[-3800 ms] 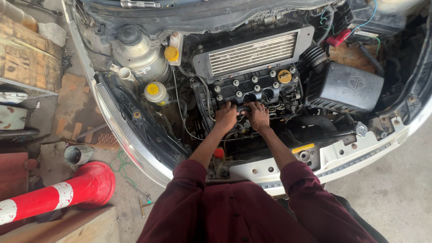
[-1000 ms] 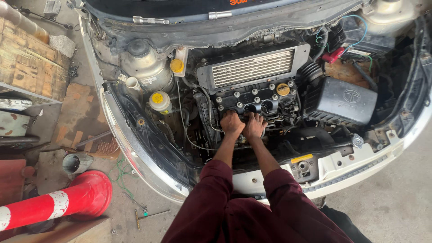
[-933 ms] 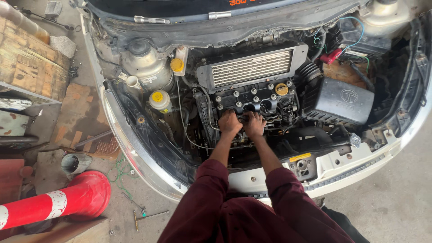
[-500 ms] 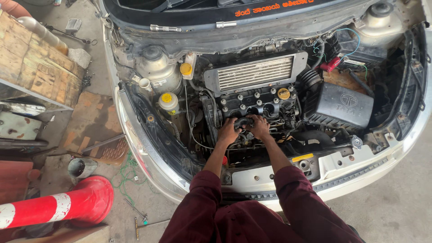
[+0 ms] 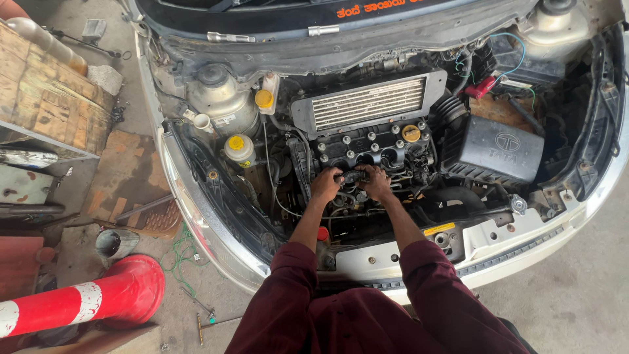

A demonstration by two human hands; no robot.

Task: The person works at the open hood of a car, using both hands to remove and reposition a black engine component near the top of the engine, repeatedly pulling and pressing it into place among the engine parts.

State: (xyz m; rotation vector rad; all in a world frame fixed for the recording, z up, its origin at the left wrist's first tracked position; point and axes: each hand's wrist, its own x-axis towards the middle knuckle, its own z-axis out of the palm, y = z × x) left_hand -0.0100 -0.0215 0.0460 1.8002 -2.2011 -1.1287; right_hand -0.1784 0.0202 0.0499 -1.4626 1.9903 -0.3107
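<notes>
Where the dark red sleeves [image 5: 367,308] end at the bottom of the view, two bare forearms reach forward over the white front panel [image 5: 504,246] of the car into the open engine bay. The left hand [image 5: 325,185] and the right hand [image 5: 375,182] sit close together at the front edge of the engine [image 5: 373,147], both curled shut around a short black part [image 5: 352,176] that runs between them, low against the engine block. What the part is cannot be made out, since the fingers cover most of it.

Just beyond the hands lies the dark engine top with its rows of bolt heads and a yellow cap [image 5: 411,133] at the right end. Behind that stands a ribbed silver cooler [image 5: 368,103]. To the right of the engine sits a black box-shaped air filter housing [image 5: 493,149], joined to it by a ribbed black hose [image 5: 449,111]. To the left of the engine are a small tank with a yellow cap [image 5: 237,145] and a second yellow cap [image 5: 263,99] higher up, beside a grey round tank [image 5: 219,98].

Off to the left, on the workshop floor, a red and white cone [image 5: 85,301] lies on its side near a wooden crate [image 5: 42,98]. At the far edge runs the base of the windscreen [image 5: 275,10].
</notes>
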